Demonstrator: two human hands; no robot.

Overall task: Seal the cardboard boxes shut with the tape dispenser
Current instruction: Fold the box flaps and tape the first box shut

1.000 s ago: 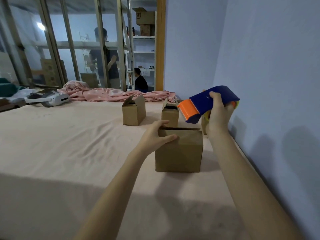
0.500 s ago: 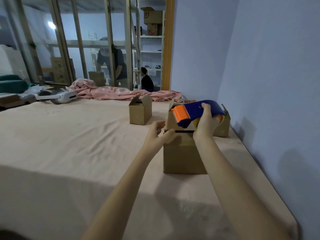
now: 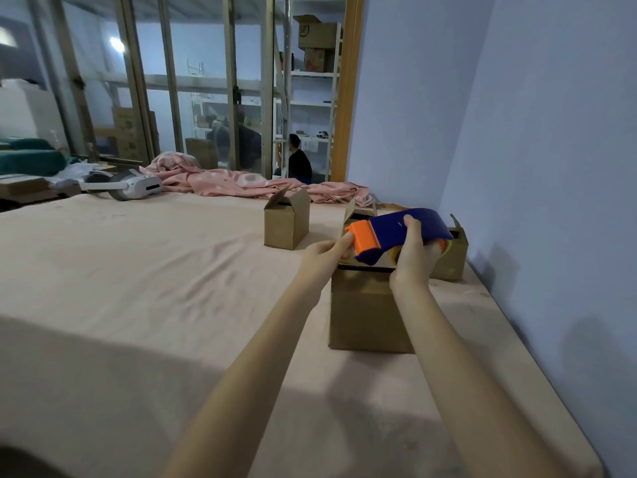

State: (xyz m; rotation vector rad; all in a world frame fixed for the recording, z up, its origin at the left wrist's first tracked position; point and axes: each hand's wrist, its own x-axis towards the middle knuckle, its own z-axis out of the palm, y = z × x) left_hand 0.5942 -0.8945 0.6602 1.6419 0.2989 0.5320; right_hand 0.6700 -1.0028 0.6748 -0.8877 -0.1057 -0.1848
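The right hand gripped the dispenser above the box. At its 9 o'clock, the left hand pinched its orange end.

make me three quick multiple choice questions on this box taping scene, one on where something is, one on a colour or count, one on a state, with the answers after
1. Where is the white headset?
A. at the far left of the bed, near the pink blanket
B. on the nearest box
C. in the left hand

2. What colour is the front end of the tape dispenser?
A. green
B. orange
C. white

3. What is the right hand doing?
A. resting flat on the bed
B. gripping the tape dispenser above the nearest box
C. hanging idle

Answers:
1. A, it lies on the sheet beside the blanket, far from the boxes.
2. B, the blue body ends in an orange part, which the left hand fingertips touch.
3. B, its fingers curl over the blue body.
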